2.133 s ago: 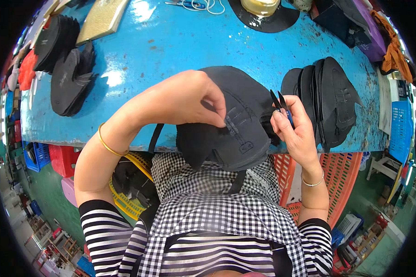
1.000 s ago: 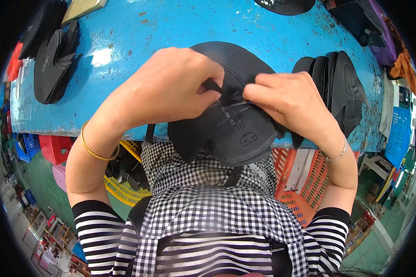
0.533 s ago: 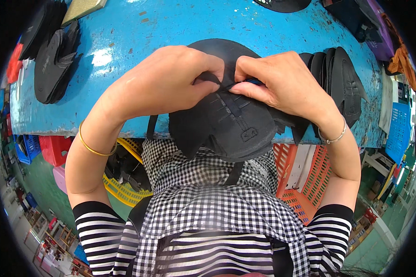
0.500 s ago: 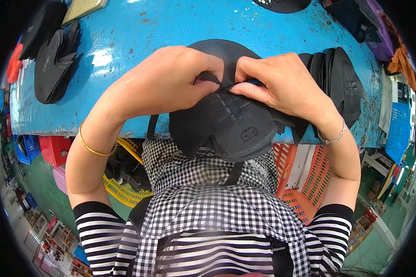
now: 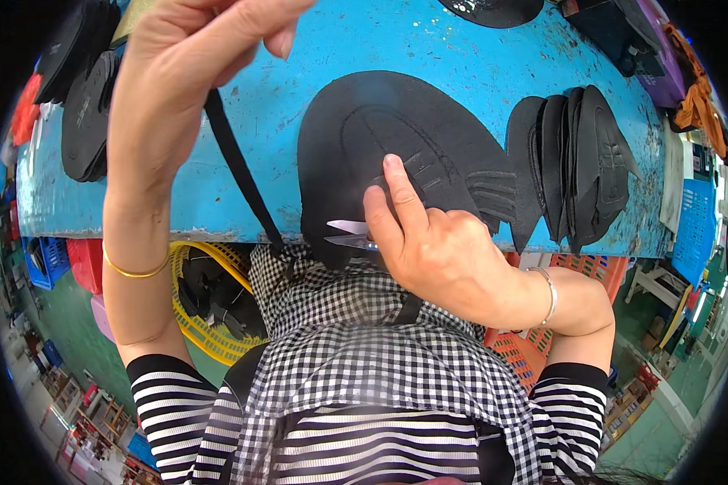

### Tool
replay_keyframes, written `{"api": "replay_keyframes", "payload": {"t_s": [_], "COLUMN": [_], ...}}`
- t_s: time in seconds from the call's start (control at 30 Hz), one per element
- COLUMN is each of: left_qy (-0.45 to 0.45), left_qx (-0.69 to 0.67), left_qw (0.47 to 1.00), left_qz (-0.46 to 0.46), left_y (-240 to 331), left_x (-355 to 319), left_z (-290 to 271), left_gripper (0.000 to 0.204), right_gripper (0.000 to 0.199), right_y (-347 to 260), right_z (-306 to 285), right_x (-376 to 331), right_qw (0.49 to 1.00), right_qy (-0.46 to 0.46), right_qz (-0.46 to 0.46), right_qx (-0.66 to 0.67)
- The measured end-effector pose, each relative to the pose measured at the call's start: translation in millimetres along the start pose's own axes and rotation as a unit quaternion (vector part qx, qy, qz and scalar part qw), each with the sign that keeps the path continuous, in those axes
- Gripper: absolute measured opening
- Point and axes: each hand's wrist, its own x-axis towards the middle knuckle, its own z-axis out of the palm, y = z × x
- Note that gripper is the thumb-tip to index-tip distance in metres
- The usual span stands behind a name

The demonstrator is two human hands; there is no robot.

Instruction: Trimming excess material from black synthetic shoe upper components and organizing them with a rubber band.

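A flat, dark rounded piece (image 5: 380, 105), looking like a shoe part with stitched lines and slits, lies at the table's front edge. My right hand (image 5: 445, 250) rests over its lower part, index and middle fingers stretched onto the surface. From under that hand poke the parted blades of small scissors (image 5: 346, 228); their handles are hidden in the palm. Raised at the upper left, my left hand (image 5: 194, 56) has curled fingers, partly cut off by the frame. A long black strap (image 5: 239, 166) runs from beneath it down to my lap, apparently gripped there.
Similar black pieces (image 5: 574, 162) stand in a row at the right; another stack (image 5: 85, 121) lies at the left of the blue table (image 5: 477, 73). Below the edge are a yellow basket (image 5: 206, 339) with black scraps and an orange crate (image 5: 522, 360).
My hands have parted from their pinch over the piece. The left rose up and left, drawing the strap out; the right came lower, with scissors now showing. The piece lies flatter on the table.
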Motion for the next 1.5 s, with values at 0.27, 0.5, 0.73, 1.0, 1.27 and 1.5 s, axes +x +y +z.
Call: {"api": "replay_keyframes", "payload": {"t_s": [0.27, 0.5, 0.73, 1.0, 1.27, 1.5], "left_qy": [-0.191, -0.364, -0.354, -0.255, -0.277, -0.294], "left_qx": [-0.037, 0.067, 0.203, 0.301, 0.277, 0.282], "left_qw": [0.981, 0.929, 0.913, 0.906, 0.915, 0.901], "left_qz": [0.014, -0.008, 0.012, 0.156, 0.094, 0.146], "left_y": [22.2, -2.4, -13.4, -17.0, -18.6, -20.2], "left_x": [-5.0, -9.3, -10.1, -9.3, -7.8, -2.8], "left_z": [26.8, 69.7, 82.3, 70.4, 69.4, 65.1], "left_gripper": [0.006, 0.01, 0.014, 0.024, 0.016, 0.013], "right_gripper": [0.016, 0.026, 0.026, 0.016, 0.014, 0.018], "right_y": [93.0, 158.2, 112.9, 87.5, 103.2, 95.5], "right_z": [-1.3, 25.9, 13.4, 31.2, 26.9, 17.3], "right_x": [-46.4, -170.0, -124.9, -22.0, -10.7, 7.5], "right_qw": [0.679, 0.509, 0.634, 0.931, 0.93, 0.966], "right_qy": [0.208, 0.396, 0.279, 0.087, 0.036, 0.031], "right_qz": [0.396, 0.581, 0.483, 0.002, -0.065, -0.006], "right_qx": [0.582, 0.497, 0.535, 0.356, 0.36, 0.258]}}
